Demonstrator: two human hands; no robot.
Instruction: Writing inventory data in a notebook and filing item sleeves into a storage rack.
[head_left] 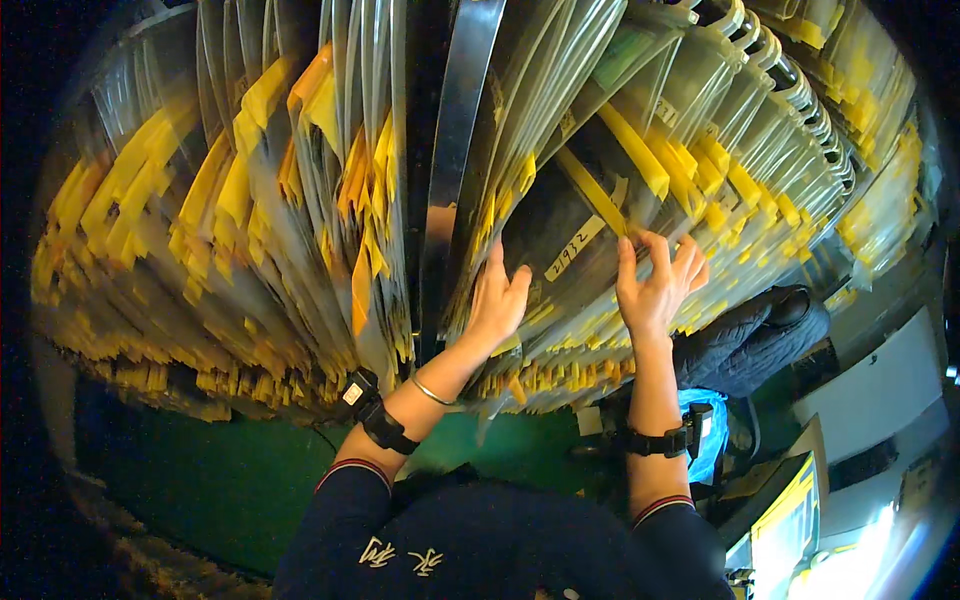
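Note:
Clear hanging sleeves with yellow tabs point(735, 180) fan apart in front of me, and between my hands a dark sheet point(545, 235) shows, with a white handwritten label point(574, 250) on it. On the left side of this gap, my left hand point(498, 302) rests its fingertips against a packed bundle of sleeves point(530, 110), thumb held away from the fingers. To the right, my right hand point(655, 285) has its fingers bent and apart. Its thumb and forefinger tips are at the lower end of a yellow strip point(595, 190); any sleeve edge between them is too small to make out.
A metal upright point(465, 100) divides the rack. More sleeves with yellow and orange tabs point(215, 200) hang at left. Metal rings point(790, 80) run along the upper right. A dark padded item point(755, 335), a bright blue bag point(712, 430) and a lit screen point(785, 520) are at right.

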